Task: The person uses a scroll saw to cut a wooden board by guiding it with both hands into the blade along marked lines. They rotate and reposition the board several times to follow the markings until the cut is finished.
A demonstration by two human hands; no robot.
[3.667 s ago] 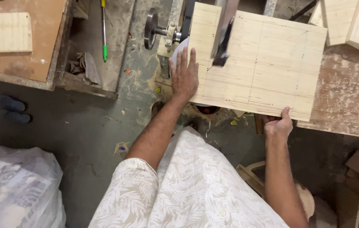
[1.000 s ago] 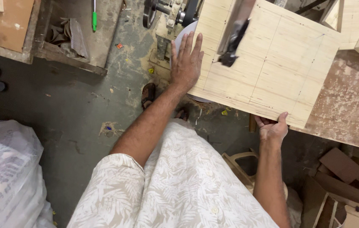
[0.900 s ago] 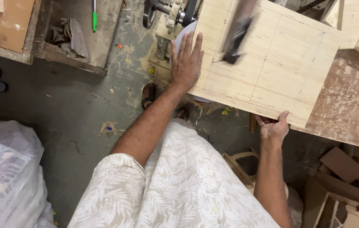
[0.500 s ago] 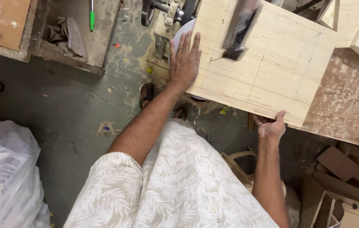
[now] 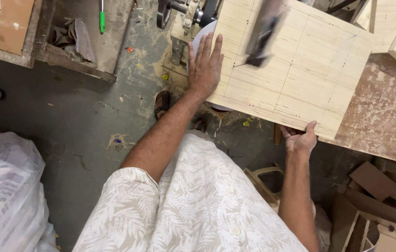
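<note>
Our left hand (image 5: pixel 205 63) lies flat, fingers spread, on the board (image 5: pixel 296 65); our right hand (image 5: pixel 300 139) pinches its near edge.

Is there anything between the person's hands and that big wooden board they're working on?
Nothing visible. The left hand lies flat on the pale wooden board at its left edge, and the right hand grips its near edge directly. A dark blurred machine part sits over the board farther up, away from both hands.

A green-handled screwdriver (image 5: pixel 102 17) lay in a dusty wooden tray (image 5: pixel 83 44). A white plastic sack (image 5: pixel 2 186) sat on the grey concrete floor (image 5: pixel 67 121), with brown cardboard scraps (image 5: pixel 372 182) well apart.
</note>
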